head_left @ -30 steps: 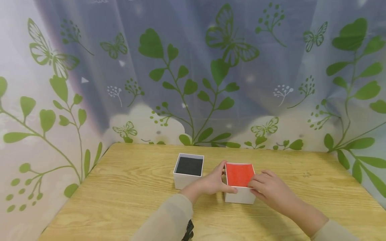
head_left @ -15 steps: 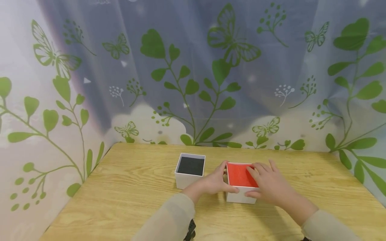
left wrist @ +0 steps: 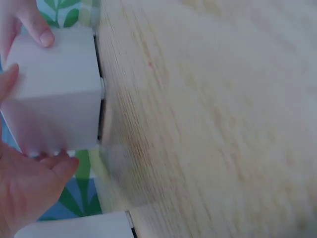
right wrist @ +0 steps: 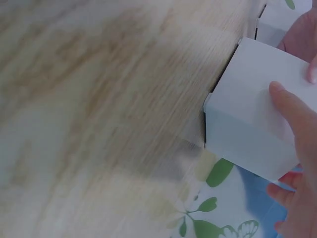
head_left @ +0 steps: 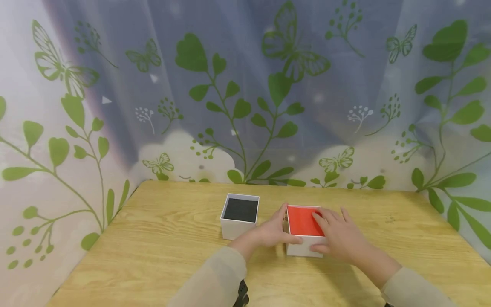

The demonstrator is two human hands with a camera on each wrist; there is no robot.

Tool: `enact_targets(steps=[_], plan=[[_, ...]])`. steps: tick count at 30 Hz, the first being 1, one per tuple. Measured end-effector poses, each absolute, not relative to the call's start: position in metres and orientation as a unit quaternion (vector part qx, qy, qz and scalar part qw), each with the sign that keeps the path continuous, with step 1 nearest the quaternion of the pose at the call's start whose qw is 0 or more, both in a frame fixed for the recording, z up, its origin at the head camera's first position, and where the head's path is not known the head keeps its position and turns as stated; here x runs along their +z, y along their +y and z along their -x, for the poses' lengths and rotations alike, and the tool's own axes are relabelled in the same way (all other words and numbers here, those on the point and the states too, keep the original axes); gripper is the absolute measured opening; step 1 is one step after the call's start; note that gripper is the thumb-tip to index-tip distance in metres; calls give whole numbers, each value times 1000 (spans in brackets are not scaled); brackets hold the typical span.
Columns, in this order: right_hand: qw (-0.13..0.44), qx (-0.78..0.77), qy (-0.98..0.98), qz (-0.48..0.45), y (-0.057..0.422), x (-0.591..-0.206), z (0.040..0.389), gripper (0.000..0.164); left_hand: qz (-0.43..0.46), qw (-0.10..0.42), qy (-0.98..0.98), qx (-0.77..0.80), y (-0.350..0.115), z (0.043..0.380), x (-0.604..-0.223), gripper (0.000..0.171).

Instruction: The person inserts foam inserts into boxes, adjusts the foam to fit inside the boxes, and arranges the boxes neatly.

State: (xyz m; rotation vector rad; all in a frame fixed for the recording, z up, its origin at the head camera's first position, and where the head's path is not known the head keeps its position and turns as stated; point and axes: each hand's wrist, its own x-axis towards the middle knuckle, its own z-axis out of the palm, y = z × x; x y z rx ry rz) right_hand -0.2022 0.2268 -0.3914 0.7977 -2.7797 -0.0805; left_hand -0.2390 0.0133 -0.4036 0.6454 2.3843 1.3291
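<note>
In the head view a white box (head_left: 304, 247) stands on the wooden table, with a red sheet or lining (head_left: 303, 221) just inside its rim. My left hand (head_left: 270, 232) holds its left side, thumb on the front wall and fingers along the left wall. Over the right side lies my right hand (head_left: 341, 234), thumb against the front wall and fingers reaching over the rim onto the red. Both wrist views show the thumbs on the plain white wall. What lies under the red surface is hidden.
A second white box (head_left: 234, 230) with a black surface (head_left: 241, 209) inside stands to the left, just behind my left wrist. The wooden table (head_left: 172, 238) runs back to a curtain (head_left: 245, 85) printed with green leaves and butterflies.
My right hand has shifted from the front right corner up over the box's right side, its fingers spreading across the red. The left hand and both boxes stay in place.
</note>
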Motion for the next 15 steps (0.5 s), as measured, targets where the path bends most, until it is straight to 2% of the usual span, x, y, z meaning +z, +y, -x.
enact_targets(steps=[2, 5, 8, 12, 15], plan=[[114, 2, -957, -267, 229, -391, 198, 89, -239, 144, 845, 456, 14, 234, -402, 101], [96, 40, -963, -247, 234, -392, 190, 97, -267, 96, 850, 443, 13, 224, -400, 82], [84, 57, -969, -224, 239, -393, 180, 103, -271, 56, 880, 385, 7, 206, -395, 73], [58, 73, -976, -198, 247, -396, 164, 105, -261, 45, 931, 251, -12, 171, -388, 86], [35, 73, -981, -176, 253, -398, 155, 109, -262, 22, 949, 174, -35, 148, -387, 86]])
